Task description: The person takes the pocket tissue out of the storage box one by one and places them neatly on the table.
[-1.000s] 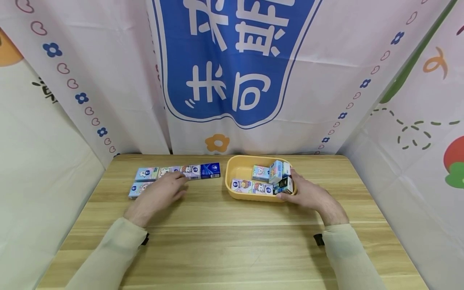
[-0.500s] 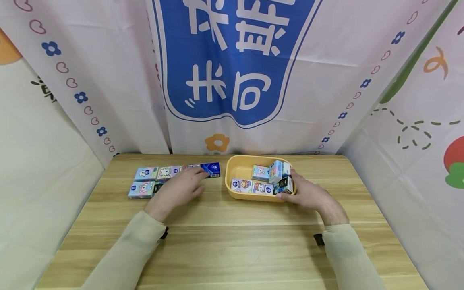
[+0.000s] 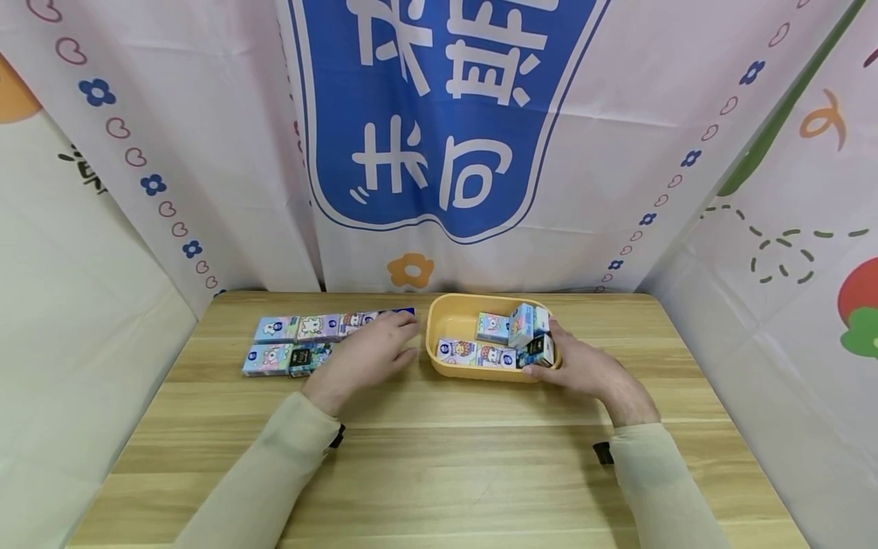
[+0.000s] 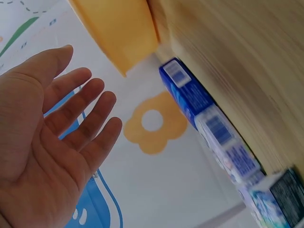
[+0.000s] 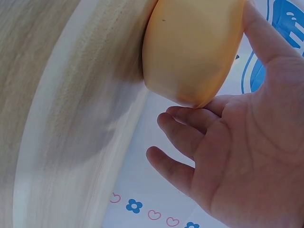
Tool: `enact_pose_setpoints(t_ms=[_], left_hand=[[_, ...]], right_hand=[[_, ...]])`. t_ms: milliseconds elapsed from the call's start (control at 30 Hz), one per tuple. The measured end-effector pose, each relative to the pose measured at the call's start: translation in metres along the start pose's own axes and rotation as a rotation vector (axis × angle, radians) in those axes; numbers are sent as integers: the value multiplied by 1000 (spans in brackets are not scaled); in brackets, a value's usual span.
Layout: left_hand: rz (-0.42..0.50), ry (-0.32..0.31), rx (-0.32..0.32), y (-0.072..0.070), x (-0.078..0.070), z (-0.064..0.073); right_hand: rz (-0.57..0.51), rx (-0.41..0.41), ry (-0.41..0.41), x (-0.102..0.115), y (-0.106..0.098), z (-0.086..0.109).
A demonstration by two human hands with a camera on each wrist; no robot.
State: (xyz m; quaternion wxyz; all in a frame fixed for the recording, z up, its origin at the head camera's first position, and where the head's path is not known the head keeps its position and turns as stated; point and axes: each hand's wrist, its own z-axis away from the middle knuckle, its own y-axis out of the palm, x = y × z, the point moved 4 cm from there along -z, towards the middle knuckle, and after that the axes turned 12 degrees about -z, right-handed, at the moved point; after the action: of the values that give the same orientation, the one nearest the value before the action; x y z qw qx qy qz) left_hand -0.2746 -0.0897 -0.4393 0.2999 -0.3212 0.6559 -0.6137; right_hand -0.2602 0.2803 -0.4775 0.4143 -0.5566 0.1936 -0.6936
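One gripping, one loose

The right hand point(image 3: 584, 367) grasps one end of a yellow rounded plastic tray point(image 3: 456, 314) containing small printed cartons point(image 3: 457, 351). The left hand point(image 3: 365, 354) hovers empty and relaxed near a blue rectangular carton point(image 4: 186, 88) on the wooden table point(image 3: 480, 473).

In the head view, the left hand point(image 3: 366, 357) is covering most of the dark blue box point(image 3: 406, 311), and the right hand point(image 3: 584, 364) is hiding part of the yellow basket point(image 3: 480, 374) at its right end. Both wrist views are cropping the yellow basket at their top edges, while the left one is cutting off a black-faced box point(image 4: 287, 194) and blurring the small print.
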Motion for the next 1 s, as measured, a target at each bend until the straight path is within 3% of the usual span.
enact_pose_setpoints(t_ms=[300,600,1000], left_hand=[[28,40,9,5,-16,-15],[42,119,27,13,-32,-29],[110,103,111,24,-47,-56]], right_hand=[[6,3,-8,-2,0,-1],[-1,6,3,0,1,0],[7,5,-2,0,1,0]])
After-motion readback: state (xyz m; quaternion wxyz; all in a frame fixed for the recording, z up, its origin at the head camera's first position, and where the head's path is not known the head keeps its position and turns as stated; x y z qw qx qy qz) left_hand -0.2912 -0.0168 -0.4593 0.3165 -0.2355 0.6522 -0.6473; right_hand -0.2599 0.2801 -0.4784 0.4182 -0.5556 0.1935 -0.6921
